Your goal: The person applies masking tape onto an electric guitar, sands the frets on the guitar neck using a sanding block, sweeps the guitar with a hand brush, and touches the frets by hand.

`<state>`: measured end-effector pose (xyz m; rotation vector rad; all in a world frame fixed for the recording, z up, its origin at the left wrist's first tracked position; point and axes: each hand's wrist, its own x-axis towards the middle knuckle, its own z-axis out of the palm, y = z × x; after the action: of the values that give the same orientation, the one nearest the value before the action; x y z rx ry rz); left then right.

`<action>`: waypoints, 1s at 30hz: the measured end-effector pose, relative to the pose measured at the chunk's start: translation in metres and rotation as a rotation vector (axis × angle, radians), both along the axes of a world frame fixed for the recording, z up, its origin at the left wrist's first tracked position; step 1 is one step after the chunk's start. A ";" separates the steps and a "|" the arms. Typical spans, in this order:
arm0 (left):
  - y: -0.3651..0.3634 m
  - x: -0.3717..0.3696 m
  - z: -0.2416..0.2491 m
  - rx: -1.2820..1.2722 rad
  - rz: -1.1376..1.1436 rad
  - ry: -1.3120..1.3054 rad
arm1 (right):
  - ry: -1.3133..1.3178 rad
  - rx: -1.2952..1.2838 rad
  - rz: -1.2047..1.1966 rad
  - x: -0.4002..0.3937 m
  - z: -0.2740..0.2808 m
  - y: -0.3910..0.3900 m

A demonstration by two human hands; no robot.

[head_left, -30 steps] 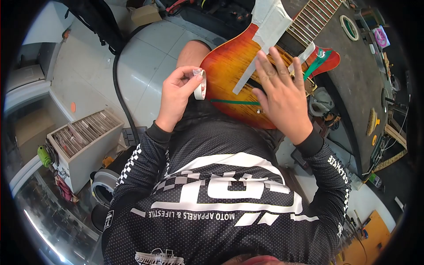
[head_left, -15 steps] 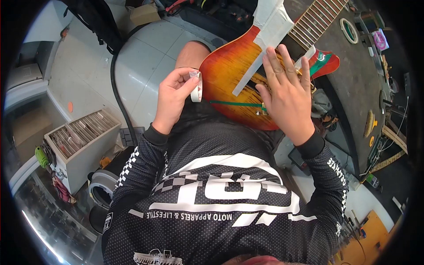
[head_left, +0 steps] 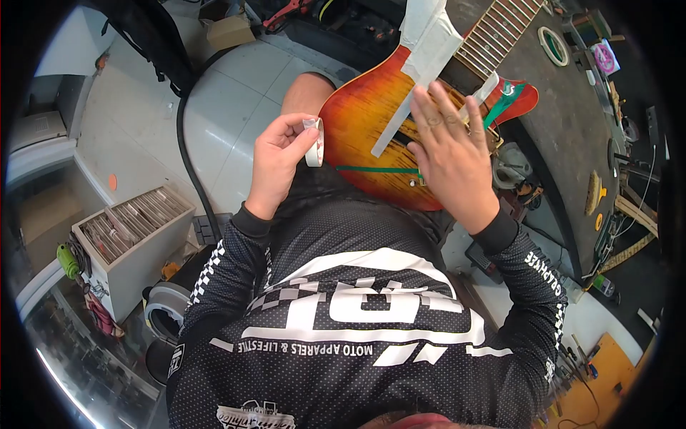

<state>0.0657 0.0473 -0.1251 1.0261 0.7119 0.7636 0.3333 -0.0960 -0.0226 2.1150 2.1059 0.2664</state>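
My left hand (head_left: 277, 159) pinches a narrow roll of masking tape (head_left: 315, 146) just off the guitar's left edge. The electric guitar (head_left: 357, 118) has a sunburst top and lies across my lap and the bench edge. Over its body, my right hand (head_left: 454, 154) lies flat with fingers stretched, hiding the strings' area beneath. White masking tape (head_left: 429, 46) covers part of the upper body beside the fretboard (head_left: 498, 36), and a pale strip (head_left: 393, 129) runs down from it. A green tape strip (head_left: 379, 169) crosses the lower body, with more green tape (head_left: 506, 100) on the far horn.
The dark workbench (head_left: 550, 107) to the right bears a tape roll (head_left: 553, 46) and a yellow brush (head_left: 594, 196). On the left, a box of sanding sheets (head_left: 136, 222) stands on the tiled floor (head_left: 221, 114). A black hose (head_left: 187, 157) curves past it.
My right hand has shifted slightly left across the guitar top, fingers still stretched. The guitar sits slightly further left in view. My left hand keeps its hold on the tape roll.
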 end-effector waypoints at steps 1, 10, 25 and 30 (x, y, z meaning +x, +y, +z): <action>0.000 0.000 0.001 0.003 0.000 -0.004 | 0.047 -0.003 0.021 -0.002 0.003 -0.002; -0.021 0.005 0.067 0.104 -0.195 -0.003 | 0.894 0.277 0.037 -0.045 0.022 0.001; -0.035 0.035 0.093 0.580 -0.286 0.054 | 1.616 0.391 -0.309 -0.069 0.012 -0.013; -0.042 0.041 0.098 0.660 -0.289 0.058 | 1.574 0.400 -0.183 -0.067 0.022 -0.017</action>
<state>0.1071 0.0055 -0.0270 1.7126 0.3421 0.7293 0.2667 -0.1129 -0.0009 3.2138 2.3944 -1.6461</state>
